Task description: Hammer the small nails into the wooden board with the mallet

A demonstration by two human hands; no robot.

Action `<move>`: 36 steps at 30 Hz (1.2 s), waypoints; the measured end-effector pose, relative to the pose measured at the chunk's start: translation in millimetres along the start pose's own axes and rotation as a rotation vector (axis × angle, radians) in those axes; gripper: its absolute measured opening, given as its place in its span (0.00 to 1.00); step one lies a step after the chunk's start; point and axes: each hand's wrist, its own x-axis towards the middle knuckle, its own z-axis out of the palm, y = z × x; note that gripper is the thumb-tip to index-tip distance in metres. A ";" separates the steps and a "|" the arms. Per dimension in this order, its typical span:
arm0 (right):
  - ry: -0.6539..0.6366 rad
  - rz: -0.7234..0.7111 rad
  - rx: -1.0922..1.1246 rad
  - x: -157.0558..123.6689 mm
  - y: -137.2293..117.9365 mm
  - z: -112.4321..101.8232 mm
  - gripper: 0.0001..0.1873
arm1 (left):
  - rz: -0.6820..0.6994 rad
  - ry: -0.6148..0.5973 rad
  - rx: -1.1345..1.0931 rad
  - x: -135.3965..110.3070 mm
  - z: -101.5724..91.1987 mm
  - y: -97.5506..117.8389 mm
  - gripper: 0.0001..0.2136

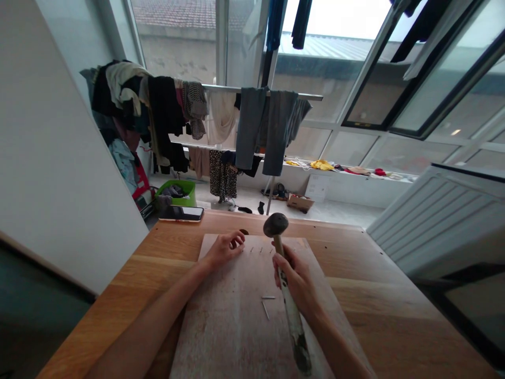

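Observation:
My right hand (296, 281) is closed round the pale handle of a hammer (275, 225), whose dark head is raised above the far part of a worn wooden board (236, 321). My left hand (228, 246) rests on the board's far left corner, its fingertips pinched together as if holding a small nail upright, though the nail is too small to make out. Several nails (256, 250) stand in a row in the board between my hands. Two loose nails (267, 303) lie flat on the board near my right wrist.
The board lies on a wooden table (379, 295). A phone (181, 213) sits at the table's far left edge. Beyond are a clothes rack with hanging laundry (221, 121), a green basket (176, 193), windows and a white radiator (442, 221) to the right.

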 end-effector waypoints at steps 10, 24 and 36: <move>-0.065 0.026 0.047 -3.0 32.3 25.7 0.16 | 0.067 -0.013 0.003 -2.2 3.2 -4.5 0.03; -0.128 0.115 0.094 -8.9 29.9 24.8 0.21 | 0.051 -0.030 -0.029 -2.9 1.0 0.6 0.07; -0.178 0.104 0.085 -10.3 26.8 27.0 0.16 | 0.063 -0.027 -0.003 -2.3 1.2 -1.7 0.20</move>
